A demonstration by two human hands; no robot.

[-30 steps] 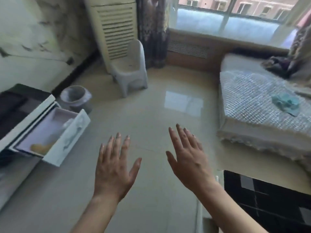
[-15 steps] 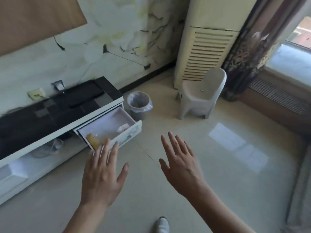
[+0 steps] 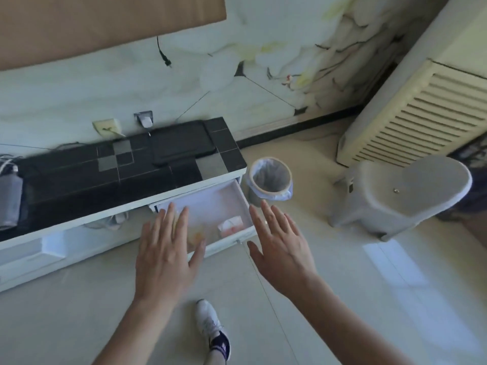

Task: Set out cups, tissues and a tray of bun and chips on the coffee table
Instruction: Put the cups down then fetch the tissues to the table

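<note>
Both the left hand (image 3: 166,255) and right hand (image 3: 283,250) are held spread and empty above an open drawer (image 3: 210,206) of the black-topped TV cabinet (image 3: 126,164); a lined bin (image 3: 270,181) stands at two o'clock on pale floor tiles (image 3: 369,299). Task items cannot be identified.

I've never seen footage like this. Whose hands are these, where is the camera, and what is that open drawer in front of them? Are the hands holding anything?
There is no robot here: a person wears a wide-angle camera on the head, looking forward and down, so you see their own two bare hands. The left hand and the right hand are both spread open and hold nothing. Past them a white pulled-out drawer sticks out of a long low cabinet with a black tiled top. Inside lie a small pinkish packet and something yellowish, too blurred to name. Right of the drawer stand a round grey waste bin with a plastic liner and a small grey plastic chair. A white sneaker shows on the floor below.
</note>
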